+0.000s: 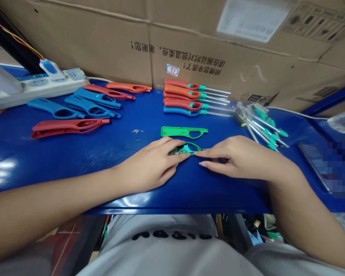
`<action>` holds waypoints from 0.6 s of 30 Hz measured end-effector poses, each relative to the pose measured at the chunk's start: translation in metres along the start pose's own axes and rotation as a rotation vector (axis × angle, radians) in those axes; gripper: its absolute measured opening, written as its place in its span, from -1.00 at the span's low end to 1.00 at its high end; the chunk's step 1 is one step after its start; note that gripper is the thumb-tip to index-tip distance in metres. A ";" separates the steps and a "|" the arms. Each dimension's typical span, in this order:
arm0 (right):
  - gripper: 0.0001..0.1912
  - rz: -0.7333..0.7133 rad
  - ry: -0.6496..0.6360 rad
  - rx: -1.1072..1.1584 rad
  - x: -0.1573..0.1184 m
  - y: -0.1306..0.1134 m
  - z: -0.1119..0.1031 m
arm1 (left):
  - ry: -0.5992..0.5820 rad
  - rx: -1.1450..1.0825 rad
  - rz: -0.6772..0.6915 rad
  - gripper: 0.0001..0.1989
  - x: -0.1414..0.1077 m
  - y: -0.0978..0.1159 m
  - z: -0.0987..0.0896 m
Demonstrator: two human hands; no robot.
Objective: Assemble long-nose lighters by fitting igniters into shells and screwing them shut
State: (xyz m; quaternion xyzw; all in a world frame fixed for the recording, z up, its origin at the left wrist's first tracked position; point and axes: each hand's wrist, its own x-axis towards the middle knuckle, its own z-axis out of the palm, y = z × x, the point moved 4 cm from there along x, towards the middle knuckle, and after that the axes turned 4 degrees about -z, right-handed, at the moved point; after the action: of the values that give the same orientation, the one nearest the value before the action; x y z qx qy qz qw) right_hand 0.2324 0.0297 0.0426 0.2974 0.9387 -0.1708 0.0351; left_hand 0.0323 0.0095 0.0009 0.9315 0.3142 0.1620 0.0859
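Brown cardboard (103, 46) stands behind a glossy blue table (74, 161). Near the table's front edge, I see the person's left hand (156, 159) clamped over an opened green casing (194, 145) with a teal piece (186, 148) inside. The right hand (238, 159) has its index fingertip at the casing's narrow end, thumb slightly apart; I can't tell whether it pinches anything. Just beyond lies a green half-shell (174, 132), tiny metal pins (136, 131) to its left. Farther back, assembled lighters (175, 102) are lined up, near metal rods (257, 126) heaped with teal ends.
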 end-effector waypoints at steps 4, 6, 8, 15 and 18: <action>-0.63 -0.021 0.005 0.045 0.000 0.001 0.000 | -0.007 -0.001 -0.003 -0.58 0.000 0.000 0.000; -0.65 -0.052 0.046 0.075 0.001 0.003 0.000 | -0.007 0.004 -0.001 -0.58 0.000 0.000 0.000; -0.71 -0.086 0.171 0.101 0.002 0.007 -0.002 | -0.011 0.004 -0.004 -0.57 0.000 -0.001 0.001; -0.81 -0.088 0.562 0.033 0.016 0.040 0.001 | -0.025 -0.072 -0.020 -0.57 -0.002 -0.010 0.002; -0.86 -0.081 0.530 0.021 0.020 0.050 0.009 | 0.018 -0.125 -0.030 -0.60 -0.002 -0.011 -0.002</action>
State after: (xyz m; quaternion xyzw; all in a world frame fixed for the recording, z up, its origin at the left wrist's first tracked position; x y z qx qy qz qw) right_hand 0.2442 0.0764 0.0155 0.2945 0.9244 -0.0982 -0.2217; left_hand 0.0240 0.0174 -0.0008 0.9180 0.3180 0.1883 0.1436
